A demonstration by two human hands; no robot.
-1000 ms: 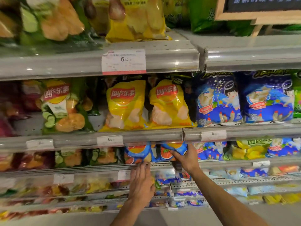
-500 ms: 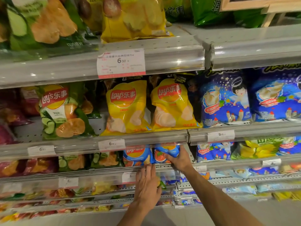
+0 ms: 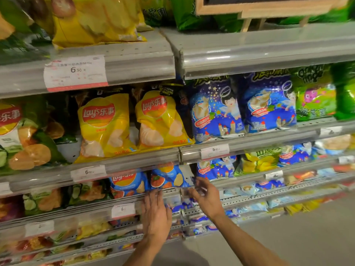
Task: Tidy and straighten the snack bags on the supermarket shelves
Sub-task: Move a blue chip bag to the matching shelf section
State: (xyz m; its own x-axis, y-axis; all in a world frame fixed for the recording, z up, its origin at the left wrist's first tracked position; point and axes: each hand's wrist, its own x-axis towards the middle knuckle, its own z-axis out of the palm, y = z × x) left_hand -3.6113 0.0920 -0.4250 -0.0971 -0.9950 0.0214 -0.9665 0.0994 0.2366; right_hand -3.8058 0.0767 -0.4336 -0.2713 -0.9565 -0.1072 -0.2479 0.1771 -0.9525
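**Operator:** Fingers [image 3: 153, 196] first. What are yours doing in the head view?

**Manual:** Your left hand [image 3: 156, 217] lies flat, fingers spread and released, against the front rail of the third shelf [image 3: 92, 207], just below the blue chip bags. Your right hand [image 3: 206, 196] sits at the lower right corner of the right blue bag [image 3: 169, 178]; its fingers are loosely curled, and motion blur prevents confirming whether they pinch the bag edge.

**Operator:** How far along are you?

**Manual:** Judge it as mid-task. The two yellow bags [image 3: 104, 123] on the shelf above stand upright and face forward, as do the dark blue bags [image 3: 216, 110] beside them. The left blue bag [image 3: 128, 183] faces front. The green bag [image 3: 25, 137] at far left leans, with a gap beside it; lower shelves are too blurred to assess.

**Operator:** Surroundings?

**Manual:** Grey metal shelving with price tags [image 3: 75, 72] on the rails, a smooth grey floor [image 3: 307, 227] below, and a wood-framed sign [image 3: 269, 6] up top.
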